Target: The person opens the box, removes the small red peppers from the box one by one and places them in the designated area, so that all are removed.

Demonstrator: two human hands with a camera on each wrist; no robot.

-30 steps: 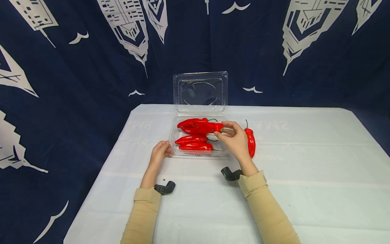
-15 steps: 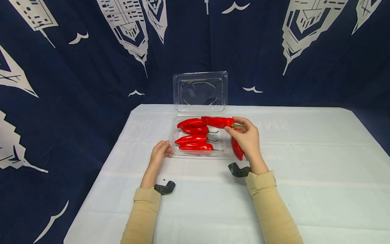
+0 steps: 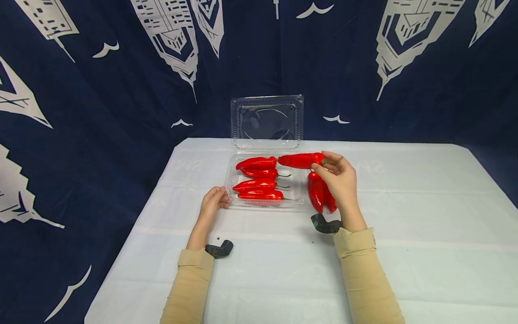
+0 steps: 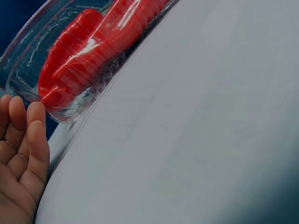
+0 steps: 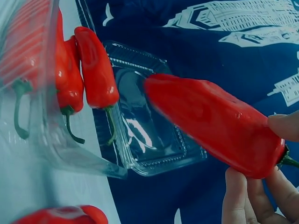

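My right hand [image 3: 341, 177] pinches a red pepper [image 3: 298, 160] near its stem end, thumb on one side and fingers on the other. The pepper is held level, its tip pointing left over the right rear edge of a clear plastic container [image 3: 298, 184]. Several red peppers [image 3: 259, 185] lie crosswise in that container, stems to the right. My left hand [image 3: 212, 200] rests at the container's left wall with loosely bent fingers [image 4: 36, 140]. The right wrist view shows the held pepper [image 5: 215, 123] close up, its green stem partly behind the fingers.
Two red peppers [image 3: 315, 192] lie on the white-covered table [image 3: 404, 216], right of the container and partly behind my right hand. The container's clear lid [image 3: 267, 121] stands upright at the back, before a dark blue printed curtain [image 3: 344, 81].
My right hand has moved right with the pepper, out from above the peppers in the container. The two peppers on the table now show more. My left hand has stayed in place.
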